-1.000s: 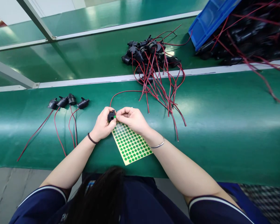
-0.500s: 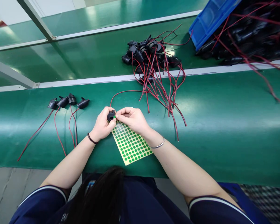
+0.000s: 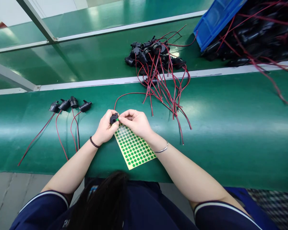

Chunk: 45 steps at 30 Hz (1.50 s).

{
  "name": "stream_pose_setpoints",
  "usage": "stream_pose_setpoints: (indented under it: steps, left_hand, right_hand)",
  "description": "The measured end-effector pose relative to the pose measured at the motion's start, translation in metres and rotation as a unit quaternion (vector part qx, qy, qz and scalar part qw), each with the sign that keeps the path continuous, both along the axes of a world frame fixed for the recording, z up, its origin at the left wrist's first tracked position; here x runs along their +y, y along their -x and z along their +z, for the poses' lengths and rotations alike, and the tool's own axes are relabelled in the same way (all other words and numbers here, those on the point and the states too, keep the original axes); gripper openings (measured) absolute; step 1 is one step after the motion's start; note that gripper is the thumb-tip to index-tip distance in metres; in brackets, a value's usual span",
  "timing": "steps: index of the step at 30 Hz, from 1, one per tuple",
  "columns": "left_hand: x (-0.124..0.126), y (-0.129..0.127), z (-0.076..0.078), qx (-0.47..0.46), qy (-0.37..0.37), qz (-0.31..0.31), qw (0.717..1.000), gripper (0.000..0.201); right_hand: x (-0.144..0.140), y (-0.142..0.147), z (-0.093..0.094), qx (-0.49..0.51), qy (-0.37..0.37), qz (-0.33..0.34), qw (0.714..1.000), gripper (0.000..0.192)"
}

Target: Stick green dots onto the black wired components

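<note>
My left hand is closed around a small black pump, a round housing with a short spout. From it a thin red wire curves away towards the pile behind. A green round sticker shows at the pump's right side. My right hand pinches at that sticker, thumb and forefinger together, right beside the pump. Under both hands lies a pale yellow sheet of green dot stickers, its upper rows looking paler; the right hand and forearm cover part of it.
To the left, several black pumps stand in a row, wires towards me. A tangled pile of pumps straddles the white strip ahead. At the far right a tilted blue bin stands beside more pumps and wires. A metal post rises at the left.
Almost nothing differs. Both hands stay at the pump, and the green sticker sits against its side with only a tiny shift of the fingers.
</note>
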State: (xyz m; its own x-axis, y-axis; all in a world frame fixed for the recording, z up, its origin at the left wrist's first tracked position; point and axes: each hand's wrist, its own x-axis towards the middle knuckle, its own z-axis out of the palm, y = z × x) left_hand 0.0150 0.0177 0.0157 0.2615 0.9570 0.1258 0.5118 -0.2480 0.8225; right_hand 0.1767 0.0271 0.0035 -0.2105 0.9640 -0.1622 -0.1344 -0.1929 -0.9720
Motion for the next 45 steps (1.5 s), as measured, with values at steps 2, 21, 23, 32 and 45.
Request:
stream_pose_setpoints:
  steps: [2, 21, 23, 32, 45]
  left_hand:
    - [0.001, 0.001, -0.001, -0.03, 0.017, -0.004, 0.999, 0.016]
    - [0.003, 0.004, -0.021, -0.132, 0.091, 0.0, 0.987, 0.014]
    - [0.003, 0.003, -0.021, -0.165, 0.104, 0.008, 0.981, 0.014]
    - [0.002, 0.001, -0.022, -0.23, 0.136, 0.028, 0.963, 0.014]
    - [0.002, 0.002, -0.023, -0.222, 0.131, 0.022, 0.966, 0.014]
  right_hand:
    - [0.0, 0.0, 0.0, 0.006, -0.003, 0.002, 1.0, 0.029]
    - [-0.004, 0.0, 0.0, -0.059, -0.105, -0.023, 0.993, 0.014]
    - [-0.005, 0.0, 0.0, -0.076, -0.127, -0.033, 0.988, 0.012]
    - [-0.004, 0.001, -0.006, -0.077, -0.143, -0.034, 0.986, 0.014]
    - [-0.004, 0.002, -0.007, -0.071, -0.129, -0.035, 0.989, 0.011]
